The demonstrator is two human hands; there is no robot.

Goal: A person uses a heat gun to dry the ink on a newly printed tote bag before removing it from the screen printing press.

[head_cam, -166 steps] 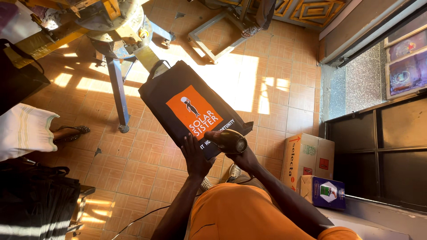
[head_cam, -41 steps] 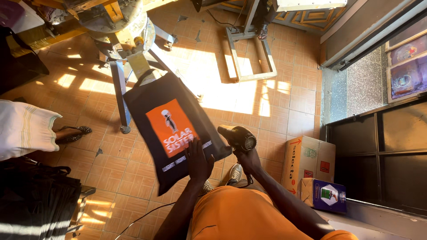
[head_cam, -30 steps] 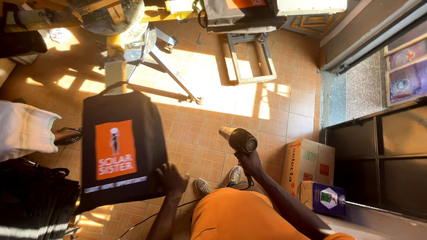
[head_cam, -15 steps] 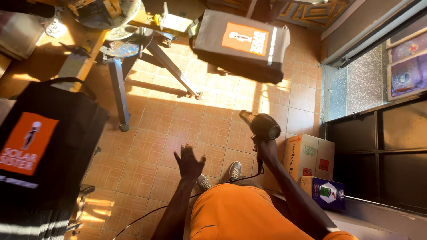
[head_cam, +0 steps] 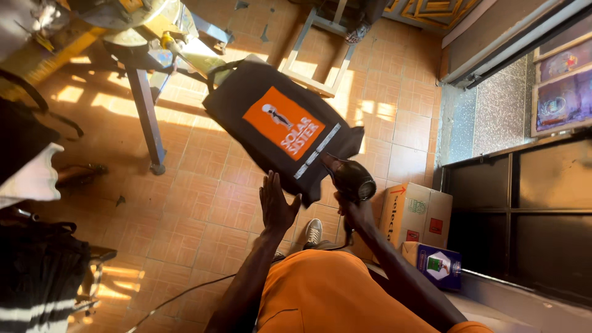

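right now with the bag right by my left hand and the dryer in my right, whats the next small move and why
Probably close the left hand on the lower edge of the black bag. That hand is open, fingers spread just beside the bag, which hangs tilted, with no grip on it in view. The right hand holds the hair dryer at that edge, so steadying the fabric looks sensible.

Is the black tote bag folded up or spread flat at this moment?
Spread flat. The black tote bag shows its whole orange printed panel, handles out at the far end. The left hand is open beside its near edge.
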